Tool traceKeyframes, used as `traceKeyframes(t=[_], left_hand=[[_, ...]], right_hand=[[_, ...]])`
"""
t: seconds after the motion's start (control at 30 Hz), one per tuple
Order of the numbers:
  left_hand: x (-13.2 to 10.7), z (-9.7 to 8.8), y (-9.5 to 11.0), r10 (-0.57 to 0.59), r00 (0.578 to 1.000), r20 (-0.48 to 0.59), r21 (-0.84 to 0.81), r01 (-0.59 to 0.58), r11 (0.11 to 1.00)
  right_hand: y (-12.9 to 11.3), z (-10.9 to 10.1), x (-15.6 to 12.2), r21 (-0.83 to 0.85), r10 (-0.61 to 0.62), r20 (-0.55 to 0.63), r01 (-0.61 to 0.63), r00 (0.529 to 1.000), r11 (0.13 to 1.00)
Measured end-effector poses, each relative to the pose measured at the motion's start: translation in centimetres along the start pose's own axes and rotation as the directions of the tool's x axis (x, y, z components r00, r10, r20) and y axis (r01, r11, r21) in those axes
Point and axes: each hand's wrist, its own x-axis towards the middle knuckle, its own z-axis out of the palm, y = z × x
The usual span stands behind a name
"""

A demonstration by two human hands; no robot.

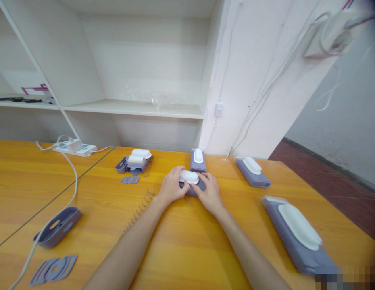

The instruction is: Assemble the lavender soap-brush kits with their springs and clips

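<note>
Both hands meet over a grey-purple box (192, 192) near the middle of the table, with a white oval brush-like piece (189, 177) on top. My left hand (173, 187) grips the left end of the white piece, its thumb at the near edge. Closed around the right end is my right hand (210, 192), with its thumb also on the near edge and its fingers by the box. The fingers hide part of the box. Just behind stands another grey-purple box (194, 165) with a white oval piece (198, 155) on it.
More boxes (251, 177) (284, 225) with white tops lie rightward. A coiled spring (142, 207) is beside my left forearm. Further left are a grey-purple shell (59, 227), flat cut-out plates (54, 270), a part cluster (135, 162), a power strip (77, 149) and a white cable (76, 181).
</note>
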Motion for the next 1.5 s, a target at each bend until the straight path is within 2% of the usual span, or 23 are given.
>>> traceKeyframes(t=[0.17,0.33,0.53,0.7,0.97,1.1,1.33,1.4,1.5], left_hand=[[0.1,0.2,0.1,-0.060,0.998,-0.030,-0.041,0.058,0.997],[0.3,0.3,-0.1,-0.096,0.994,-0.049,-0.096,0.091,0.991],[0.4,-0.1,0.1,-0.032,0.999,0.002,-0.121,0.032,0.992],[0.4,-0.4,0.2,0.015,1.000,0.022,-0.115,-0.012,0.993],[0.8,0.8,-0.3,-0.149,0.987,-0.067,-0.144,0.138,0.980],[0.8,0.3,-0.3,-0.117,0.992,-0.055,-0.149,0.108,0.983],[0.5,-0.6,0.2,0.071,0.997,0.022,-0.103,-0.069,0.992],[0.4,-0.4,0.2,0.058,0.998,0.016,-0.082,-0.057,0.995],[0.2,0.0,0.0,-0.032,0.999,-0.007,-0.067,0.032,0.997]], right_hand=[[-0.1,0.3,-0.1,-0.052,0.010,-0.034,-0.012,0.999,0.999],[0.4,0.2,-0.3,0.004,-0.057,-0.002,0.057,0.998,0.998],[0.7,-0.4,-0.2,0.032,-0.108,0.081,0.106,0.991,0.994],[0.7,-0.6,-0.1,0.055,-0.114,0.082,0.109,0.990,0.992],[0.7,-0.7,-0.2,0.081,-0.064,0.102,0.056,0.993,0.995],[0.8,-0.7,-0.2,0.090,-0.063,0.094,0.054,0.994,0.994],[0.6,-0.7,-0.1,0.118,-0.087,0.066,0.079,0.994,0.990],[0.6,-0.6,0.0,0.121,-0.086,0.050,0.079,0.995,0.990],[0.8,-0.6,0.0,0.117,-0.075,0.027,0.071,0.997,0.991]])
